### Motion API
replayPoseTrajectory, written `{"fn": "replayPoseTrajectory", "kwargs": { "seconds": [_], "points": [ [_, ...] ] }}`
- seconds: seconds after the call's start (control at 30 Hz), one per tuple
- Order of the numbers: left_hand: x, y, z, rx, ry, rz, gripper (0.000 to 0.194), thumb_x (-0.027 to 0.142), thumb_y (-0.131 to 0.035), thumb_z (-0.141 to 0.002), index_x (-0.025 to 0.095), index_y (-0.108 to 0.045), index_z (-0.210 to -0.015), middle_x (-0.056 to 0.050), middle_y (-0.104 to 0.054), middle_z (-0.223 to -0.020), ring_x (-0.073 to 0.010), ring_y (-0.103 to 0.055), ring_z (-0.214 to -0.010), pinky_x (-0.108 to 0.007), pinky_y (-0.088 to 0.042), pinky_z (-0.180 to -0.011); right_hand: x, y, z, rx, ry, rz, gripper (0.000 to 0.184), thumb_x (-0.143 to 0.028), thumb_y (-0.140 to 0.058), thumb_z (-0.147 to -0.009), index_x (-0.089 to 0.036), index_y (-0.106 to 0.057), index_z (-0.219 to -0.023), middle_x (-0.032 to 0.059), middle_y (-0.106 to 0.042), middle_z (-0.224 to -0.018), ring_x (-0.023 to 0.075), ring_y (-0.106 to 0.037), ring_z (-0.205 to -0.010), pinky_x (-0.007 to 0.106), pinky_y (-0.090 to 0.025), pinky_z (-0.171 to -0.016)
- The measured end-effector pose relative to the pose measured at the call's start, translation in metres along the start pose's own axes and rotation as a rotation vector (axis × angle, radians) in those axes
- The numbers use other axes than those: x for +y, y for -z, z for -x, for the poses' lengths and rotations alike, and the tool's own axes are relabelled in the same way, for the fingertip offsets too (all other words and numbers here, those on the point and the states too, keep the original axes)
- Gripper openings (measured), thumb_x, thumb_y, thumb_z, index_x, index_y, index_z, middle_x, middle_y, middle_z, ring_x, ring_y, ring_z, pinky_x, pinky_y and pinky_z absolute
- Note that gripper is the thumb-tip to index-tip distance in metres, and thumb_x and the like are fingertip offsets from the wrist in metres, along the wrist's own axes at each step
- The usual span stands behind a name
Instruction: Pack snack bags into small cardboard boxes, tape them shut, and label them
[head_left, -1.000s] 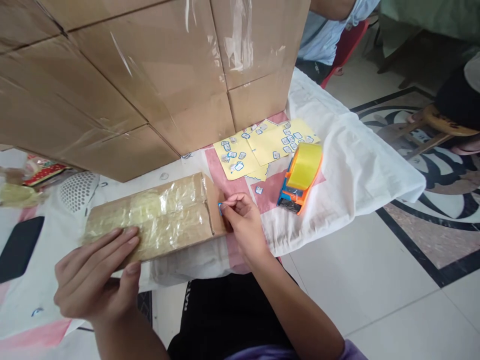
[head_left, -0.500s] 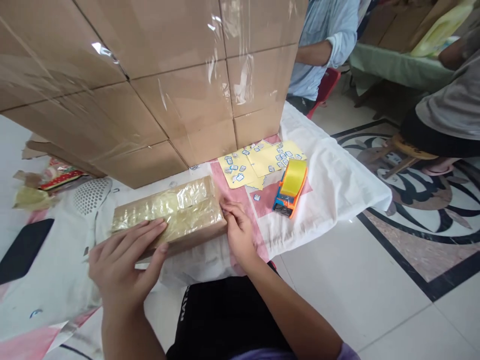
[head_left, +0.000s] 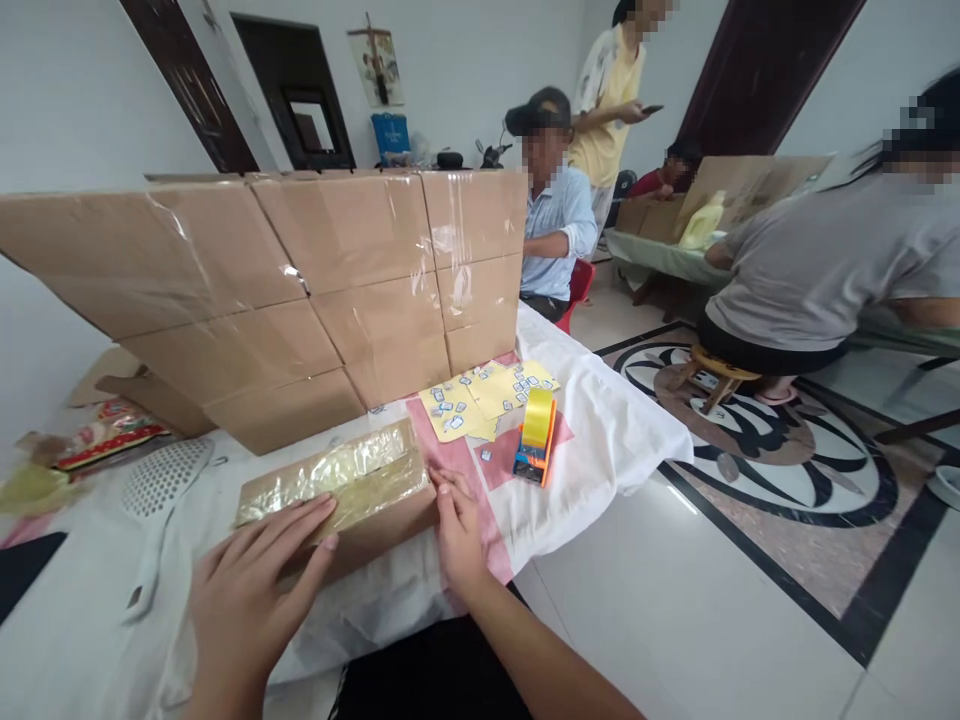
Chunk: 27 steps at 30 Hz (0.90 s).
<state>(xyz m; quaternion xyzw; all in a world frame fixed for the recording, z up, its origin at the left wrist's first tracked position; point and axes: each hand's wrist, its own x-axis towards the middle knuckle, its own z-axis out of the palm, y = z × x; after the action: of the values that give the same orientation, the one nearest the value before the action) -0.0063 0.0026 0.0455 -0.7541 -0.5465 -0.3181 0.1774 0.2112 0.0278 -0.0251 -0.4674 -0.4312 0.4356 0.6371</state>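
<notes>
A long cardboard box lies on the cloth in front of me, with shiny yellowish tape over its top. My left hand rests on the box's left part, fingers stretched over the top and thumb toward the near side. At the right end, my right hand has its fingers bent and pressed against the end face; the fingertips are partly hidden. To the right of that hand stands an orange and blue tape dispenser with a yellow roll. Yellow sheets with small stickers lie behind it.
A wall of stacked, tape-wrapped cardboard boxes rises behind the box. A white perforated skimmer lies at left, near a dark flat object. The table's cloth edge hangs at right. Several people sit or stand beyond.
My view has tilted up, bringing the room and more people into sight. Both hands keep their places on the box.
</notes>
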Motion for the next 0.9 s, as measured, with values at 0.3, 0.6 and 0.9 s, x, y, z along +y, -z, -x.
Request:
{"fn": "replayPoseTrajectory", "kwargs": {
  "seconds": [0.3, 0.6, 0.9],
  "points": [
    [-0.002, -0.005, 0.001, 0.074, -0.023, 0.029, 0.029, 0.046, -0.055, -0.098, 0.032, -0.072, -0.116, -0.001, -0.079, -0.116, -0.0272, -0.07, -0.106, -0.041, -0.042, -0.086, 0.002, 0.011, -0.002, -0.127, -0.061, 0.058, 0.062, -0.073, -0.044, -0.097, -0.033, -0.066, -0.139, 0.0042, -0.054, -0.152, 0.0268, -0.04, -0.148, 0.049, -0.025, -0.128],
    [0.004, -0.002, -0.003, 0.095, -0.002, 0.014, 0.028, 0.046, -0.055, -0.098, 0.032, -0.074, -0.112, 0.002, -0.08, -0.113, -0.025, -0.072, -0.103, -0.039, -0.041, -0.085, -0.001, 0.015, -0.012, -0.249, -0.07, 0.031, 0.065, -0.073, -0.043, -0.098, -0.03, -0.063, -0.142, 0.0074, -0.056, -0.148, 0.0261, -0.045, -0.144, 0.048, -0.027, -0.126],
    [0.005, 0.0, 0.002, 0.081, -0.007, 0.001, 0.027, 0.045, -0.055, -0.098, 0.032, -0.073, -0.114, 0.003, -0.079, -0.116, -0.0249, -0.072, -0.107, -0.039, -0.042, -0.087, 0.002, 0.012, -0.008, -0.191, -0.028, 0.028, 0.061, -0.069, -0.045, -0.098, -0.027, -0.07, -0.134, 0.0102, -0.061, -0.129, 0.0267, -0.054, -0.133, 0.046, -0.035, -0.121]
  ]
}}
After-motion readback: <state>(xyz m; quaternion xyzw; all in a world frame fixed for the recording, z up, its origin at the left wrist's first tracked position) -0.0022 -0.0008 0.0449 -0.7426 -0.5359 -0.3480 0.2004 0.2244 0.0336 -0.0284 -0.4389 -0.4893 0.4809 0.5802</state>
